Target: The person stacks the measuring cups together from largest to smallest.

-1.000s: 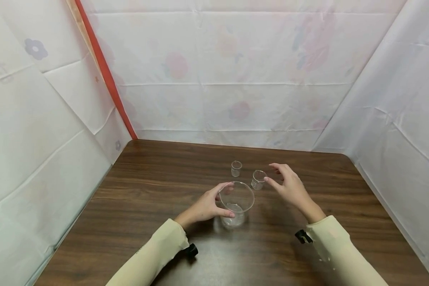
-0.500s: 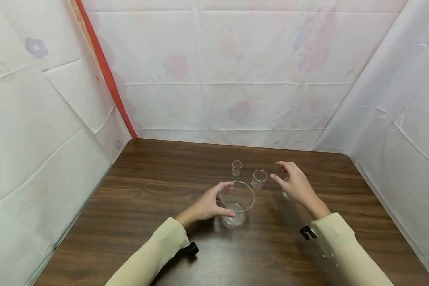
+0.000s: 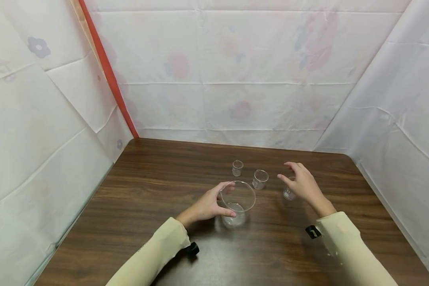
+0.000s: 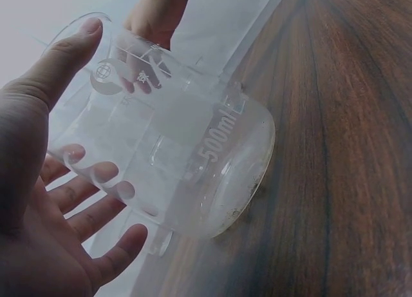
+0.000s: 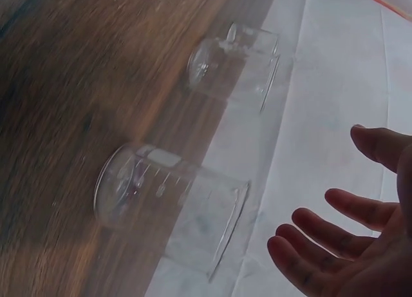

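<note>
My left hand (image 3: pixel 208 204) holds the large glass beaker (image 3: pixel 242 207) from its left side, thumb near the front and fingers behind. In the left wrist view the thumb lies along the wall of this upright beaker (image 4: pixel 187 129), which is marked 500ml. My right hand (image 3: pixel 304 186) hovers with spread, slightly bent fingers by the rim of a small beaker (image 3: pixel 288 194), partly hiding it. The right wrist view shows a gap between the fingers and that beaker (image 5: pixel 170 200). To its left stand a similar small beaker (image 3: pixel 260 180) and the smallest beaker (image 3: pixel 237 169).
All the beakers stand on a dark brown wood-grain table (image 3: pixel 146 190). White patterned sheets (image 3: pixel 214 67) enclose its back and sides. A red strip (image 3: pixel 109 75) runs down the back left corner.
My right hand has moved right, away from the middle small beaker, and the right-hand small beaker has come into view beneath it. The left hand and large beaker have stayed put.
</note>
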The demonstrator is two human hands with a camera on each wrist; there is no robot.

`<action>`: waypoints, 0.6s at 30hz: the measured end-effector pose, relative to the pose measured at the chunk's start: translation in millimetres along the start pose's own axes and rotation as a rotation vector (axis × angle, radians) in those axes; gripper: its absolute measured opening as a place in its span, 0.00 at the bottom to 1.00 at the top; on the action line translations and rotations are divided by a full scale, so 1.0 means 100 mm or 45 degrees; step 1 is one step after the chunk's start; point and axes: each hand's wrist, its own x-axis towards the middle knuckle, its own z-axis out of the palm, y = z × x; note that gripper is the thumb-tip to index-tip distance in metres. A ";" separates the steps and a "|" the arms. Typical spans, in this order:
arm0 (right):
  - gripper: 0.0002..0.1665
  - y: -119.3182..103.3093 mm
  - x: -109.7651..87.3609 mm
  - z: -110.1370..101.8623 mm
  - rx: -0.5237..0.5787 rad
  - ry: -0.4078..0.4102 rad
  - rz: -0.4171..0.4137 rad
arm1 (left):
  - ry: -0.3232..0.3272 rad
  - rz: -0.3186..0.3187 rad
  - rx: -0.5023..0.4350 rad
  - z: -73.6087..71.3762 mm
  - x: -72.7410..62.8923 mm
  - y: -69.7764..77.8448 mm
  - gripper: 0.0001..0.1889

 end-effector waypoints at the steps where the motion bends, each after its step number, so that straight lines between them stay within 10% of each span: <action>1: 0.34 0.01 0.00 -0.01 -0.013 -0.010 0.009 | -0.001 0.001 -0.003 0.00 0.00 0.00 0.46; 18: 0.35 0.22 0.00 0.00 -0.154 -0.132 0.103 | 0.002 0.010 -0.004 0.00 0.00 -0.02 0.46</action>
